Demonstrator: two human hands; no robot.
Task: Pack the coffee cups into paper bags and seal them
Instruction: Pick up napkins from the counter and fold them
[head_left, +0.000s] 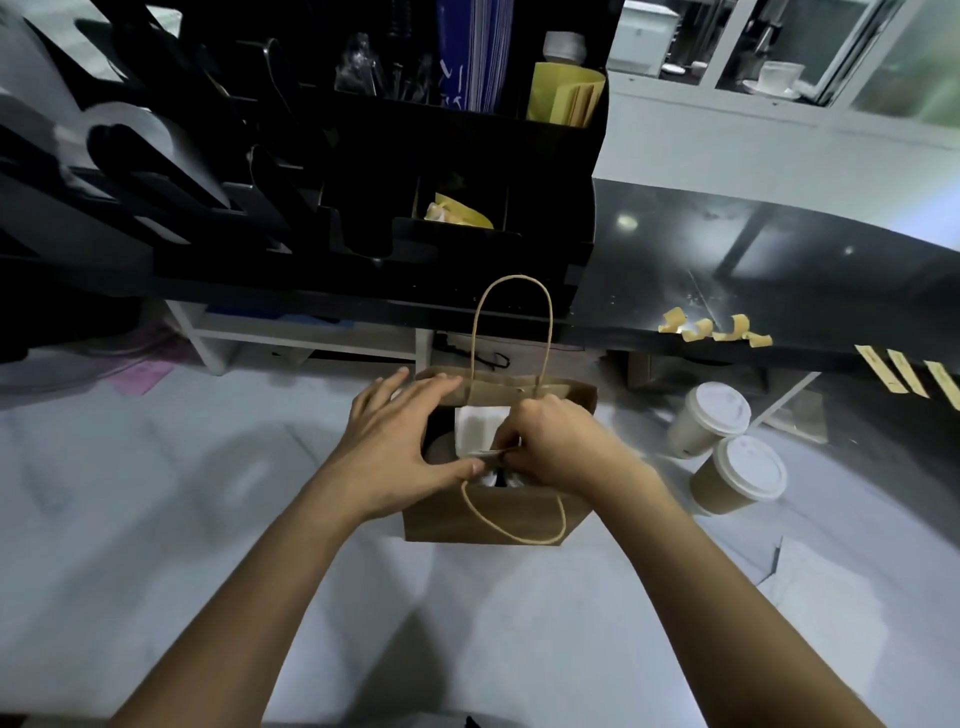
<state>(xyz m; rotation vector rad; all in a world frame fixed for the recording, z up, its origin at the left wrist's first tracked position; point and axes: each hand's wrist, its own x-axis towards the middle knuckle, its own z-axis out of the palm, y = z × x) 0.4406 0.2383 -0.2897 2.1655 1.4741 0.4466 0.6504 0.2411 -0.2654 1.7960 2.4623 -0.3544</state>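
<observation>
A brown paper bag with twine handles stands open on the white counter in front of me. Inside it I see a white folded piece, perhaps a napkin or divider, and dark contents that I cannot make out. My left hand rests with spread, straight fingers over the bag's left rim. My right hand reaches into the bag's mouth and pinches the lower edge of the white piece. Two paper coffee cups with white lids stand to the right of the bag.
A black raised shelf runs behind the bag, with strips of tan tape stuck along its front edge. A black organiser with compartments, yellow envelopes and a bottle stands at the back left. The white counter spreads to the left and front.
</observation>
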